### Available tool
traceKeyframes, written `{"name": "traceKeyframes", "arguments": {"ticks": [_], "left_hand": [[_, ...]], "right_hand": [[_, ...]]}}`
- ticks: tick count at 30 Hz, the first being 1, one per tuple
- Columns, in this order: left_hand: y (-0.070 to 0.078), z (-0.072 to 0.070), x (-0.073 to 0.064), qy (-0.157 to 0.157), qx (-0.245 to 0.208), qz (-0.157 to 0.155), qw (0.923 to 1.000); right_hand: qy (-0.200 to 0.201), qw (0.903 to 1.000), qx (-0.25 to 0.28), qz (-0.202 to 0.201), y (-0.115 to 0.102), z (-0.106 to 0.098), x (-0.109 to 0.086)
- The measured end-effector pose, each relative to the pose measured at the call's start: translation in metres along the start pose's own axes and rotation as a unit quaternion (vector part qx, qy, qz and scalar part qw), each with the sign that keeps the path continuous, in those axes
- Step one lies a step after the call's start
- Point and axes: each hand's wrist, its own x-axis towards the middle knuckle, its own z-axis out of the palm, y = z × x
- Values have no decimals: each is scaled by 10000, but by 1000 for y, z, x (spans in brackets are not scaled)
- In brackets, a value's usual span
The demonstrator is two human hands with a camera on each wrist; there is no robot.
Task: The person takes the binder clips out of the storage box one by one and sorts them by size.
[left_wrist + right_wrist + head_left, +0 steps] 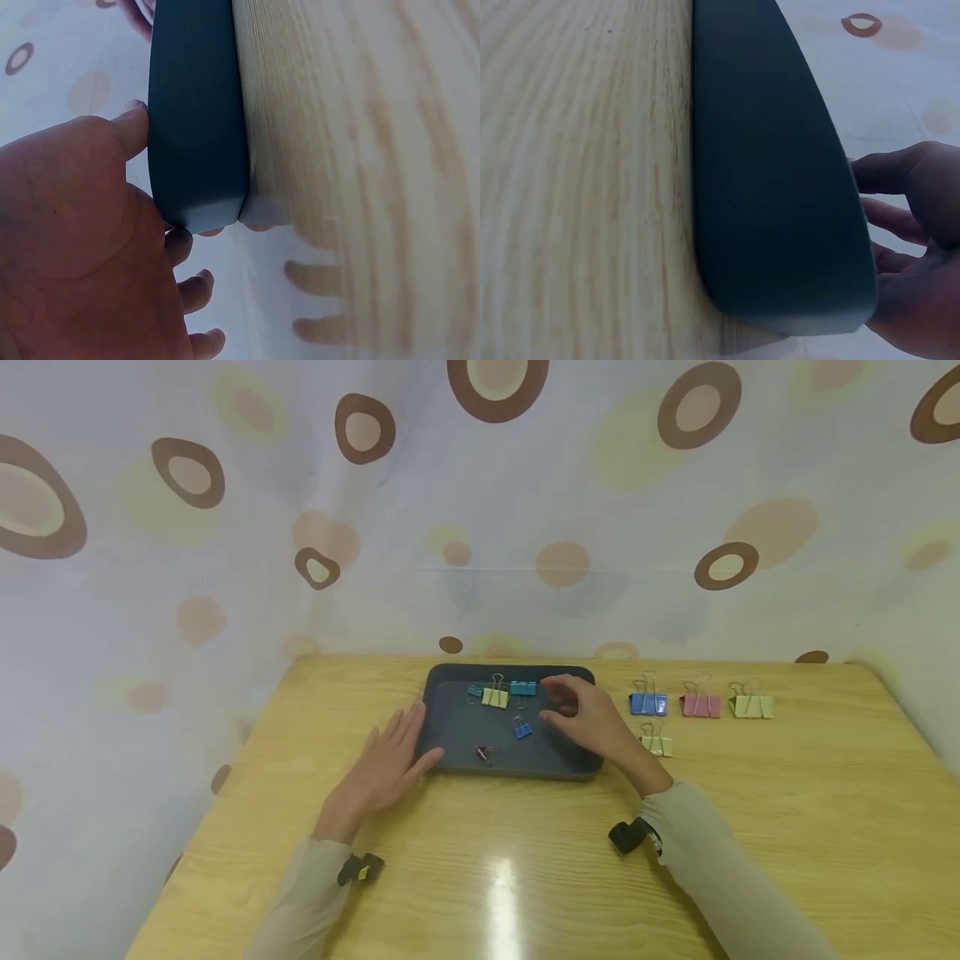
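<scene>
A dark grey tray (457, 735) lies on the table with several binder clips in it. My left hand (386, 764) touches the tray's left side, its fingers fairly straight; in the left wrist view the thumb (133, 129) is at the rim. Over the tray's right part, my right hand (585, 714) has its thumb and index finger apart, with nothing visible between them. Just left of its index fingertip lies a teal binder clip (522, 688). Further left are a yellow clip (495, 697) and a small teal clip (475, 692). Nearer are a small blue clip (522, 729) and a small reddish clip (482, 752).
Right of the tray, a blue clip (648, 704), a pink clip (702, 706) and a pale yellow-green clip (753, 707) form a row on the wooden table (480, 843). A smaller pale yellow clip (657, 746) is in front of the blue one. A patterned curtain (480, 510) hangs behind.
</scene>
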Motion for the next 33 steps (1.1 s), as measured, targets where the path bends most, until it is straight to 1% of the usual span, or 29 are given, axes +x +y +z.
{"name": "traceKeyframes", "arguments": {"ticks": [3,6,9,14,18,24,29,33], "left_hand": [[3,-2,2,-64,-36,9,10000],[4,-3,1,-65,-50,3,10000],[3,-3,1,-46,-64,3,10000],[3,-2,1,-103,-82,11,9999],[3,-3,2,-137,-80,13,9999],[6,-6,1,-121,-77,-13,9999],[5,-5,1,-151,-95,-19,9998],[6,-4,0,-118,-113,-13,9999]], "right_hand": [[50,9998,-165,-14,1,4,9],[91,9997,-215,8,3,8,19],[137,9994,-283,121,4,13,27],[108,9989,-343,315,8,21,36],[126,9981,-457,404,9,27,40],[248,9961,-777,332,10,33,43],[328,9956,-834,284,14,35,42],[262,9959,-847,196,15,35,41]]}}
